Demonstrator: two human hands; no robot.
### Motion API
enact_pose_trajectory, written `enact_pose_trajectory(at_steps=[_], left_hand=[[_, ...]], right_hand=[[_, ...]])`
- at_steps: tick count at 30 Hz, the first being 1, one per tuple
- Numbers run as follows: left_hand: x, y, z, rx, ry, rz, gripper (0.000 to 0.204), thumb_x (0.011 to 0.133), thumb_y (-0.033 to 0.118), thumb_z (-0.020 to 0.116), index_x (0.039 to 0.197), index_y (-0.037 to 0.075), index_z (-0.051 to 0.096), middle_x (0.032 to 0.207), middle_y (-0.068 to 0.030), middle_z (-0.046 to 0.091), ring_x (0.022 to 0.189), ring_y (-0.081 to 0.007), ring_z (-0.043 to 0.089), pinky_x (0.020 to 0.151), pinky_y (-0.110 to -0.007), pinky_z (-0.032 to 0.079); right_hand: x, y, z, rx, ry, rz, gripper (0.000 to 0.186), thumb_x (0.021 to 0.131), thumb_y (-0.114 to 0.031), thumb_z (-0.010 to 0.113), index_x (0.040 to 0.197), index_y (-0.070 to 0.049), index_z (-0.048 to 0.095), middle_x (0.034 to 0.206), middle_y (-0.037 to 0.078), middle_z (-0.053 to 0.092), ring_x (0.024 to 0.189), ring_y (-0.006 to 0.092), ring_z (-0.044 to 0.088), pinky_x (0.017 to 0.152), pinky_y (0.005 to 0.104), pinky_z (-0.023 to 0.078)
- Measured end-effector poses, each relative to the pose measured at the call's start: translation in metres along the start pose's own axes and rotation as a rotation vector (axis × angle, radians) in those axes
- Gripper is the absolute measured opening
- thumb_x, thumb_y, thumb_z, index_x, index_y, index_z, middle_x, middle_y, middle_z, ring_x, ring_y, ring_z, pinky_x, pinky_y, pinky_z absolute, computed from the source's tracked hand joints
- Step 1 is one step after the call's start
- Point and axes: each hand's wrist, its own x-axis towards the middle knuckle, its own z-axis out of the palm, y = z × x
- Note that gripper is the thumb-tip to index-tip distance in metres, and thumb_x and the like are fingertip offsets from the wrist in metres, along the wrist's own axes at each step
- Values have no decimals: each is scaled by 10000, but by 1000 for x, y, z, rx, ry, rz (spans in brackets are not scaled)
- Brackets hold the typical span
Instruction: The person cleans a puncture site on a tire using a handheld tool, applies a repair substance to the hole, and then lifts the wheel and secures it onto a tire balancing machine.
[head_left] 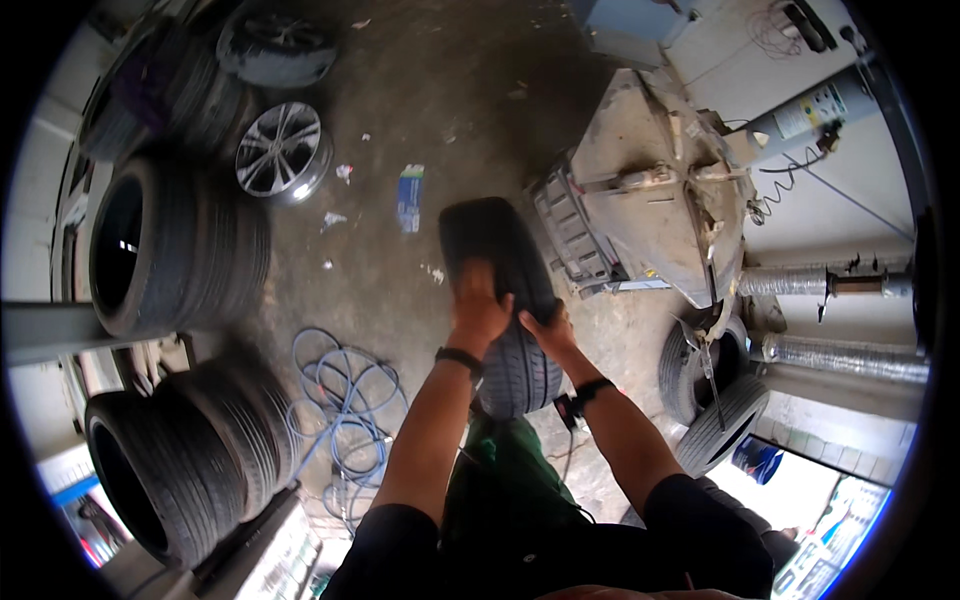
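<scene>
An upright black tyre [510,378] stands in front of me at the centre, its tread toward me, just above my green-clad legs. My left hand [478,305] lies on the upper tread with its fingers stretched out and slightly blurred. My right hand [548,330] grips the right side of the same tyre, thumb across the tread. I wear dark bands on both wrists, with a small dark device beside the right one.
Stacked tyres [150,250] line the left, near an alloy wheel [280,150]. Coiled blue hoses [345,400] lie at lower left. A large tyre machine [650,220] stands right, with tyres [725,425] below it. A blue packet [409,198] and scraps lie on the floor.
</scene>
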Motion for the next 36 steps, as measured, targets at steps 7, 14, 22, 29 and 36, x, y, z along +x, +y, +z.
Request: enact_pose_trajectory(at_steps=[7, 14, 22, 29, 36], left_hand=[[-45, -64, -14, -392, -211, -387, 1221, 752, 555, 793, 1461, -207, 155, 1479, -416, 284, 1411, -521, 281, 1166, -501, 309], [24, -73, 3, -334, -413, -483, 1309, 678, 514, 863, 1472, -174, 83, 1480, -390, 266, 1353, -499, 397, 1114, -482, 396], [261, -85, -25, -216, -435, -450, 1252, 750, 642, 743, 1448, -164, 88, 1400, -375, 400, 1288, -499, 474, 1078, -504, 418], [510, -88, -68, -383, -489, -375, 1297, 721, 585, 800, 1471, -211, 104, 1496, -409, 291, 1412, -461, 350, 1195, -430, 269], [498, -132, -62, -274, -568, 17, 1377, 732, 351, 869, 1448, -173, -183, 1517, -421, 119, 1438, -471, 247, 1190, -459, 252]], right_hand=[[21, -34, 7, 192, 40, -125, 1234, 688, -690, 781, 1537, 7, 219, 1483, 290, 397, 1379, 431, 402, 1128, 480, 361], [75, -132, -24, 28, -16, 177, 1281, 705, -776, 697, 1565, -13, 133, 1558, 237, 315, 1426, 424, 339, 1135, 539, 326], [205, -241, -53, 67, 8, 152, 1226, 739, -780, 654, 1570, -26, 159, 1529, 262, 373, 1401, 435, 385, 1149, 500, 324], [234, -253, -5, 366, 154, 366, 1216, 724, -769, 693, 1557, -23, 216, 1528, 253, 373, 1416, 410, 366, 1145, 462, 339], [311, -335, -7, 336, 313, 349, 1182, 737, -732, 711, 1555, -42, 209, 1538, 239, 347, 1417, 425, 328, 1147, 491, 326]])
